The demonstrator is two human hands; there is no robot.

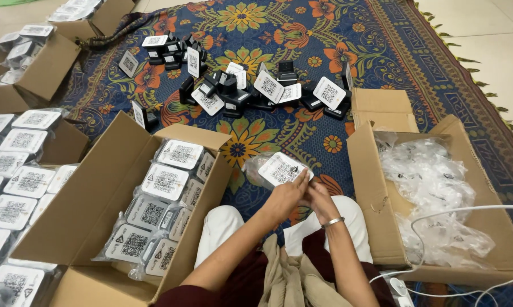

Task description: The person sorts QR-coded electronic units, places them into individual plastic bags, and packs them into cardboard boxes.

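A: Now, entry for centre frame. Both hands meet just below the middle of the picture. Left hand (285,196) and right hand (319,202) are pressed together around one white tag (282,169), which sits half inside a clear bag (255,170). Fingers of both are clamped on it; the tag's patterned face points up.

B: Surroundings?

A: Lower left, an open box (106,170) of bagged tags, packed in rows. Right of frame, a second box (376,187) holding loose empty bags (433,182). Upper centre, a pile of unbagged tags (245,85) on black bases, scattered over the patterned rug (381,51). More filled boxes at the far left edge. A white cable (467,210) crosses the lower right.

B: Risks from this position?

A: My judgement: the bag film is thin and slack, so a corner of the tag could snag and split it if pushed askew. The grip is at the near edge only; the tag could slide out and drop onto the lap. The cable near the right elbow could catch on a reach toward the right box.
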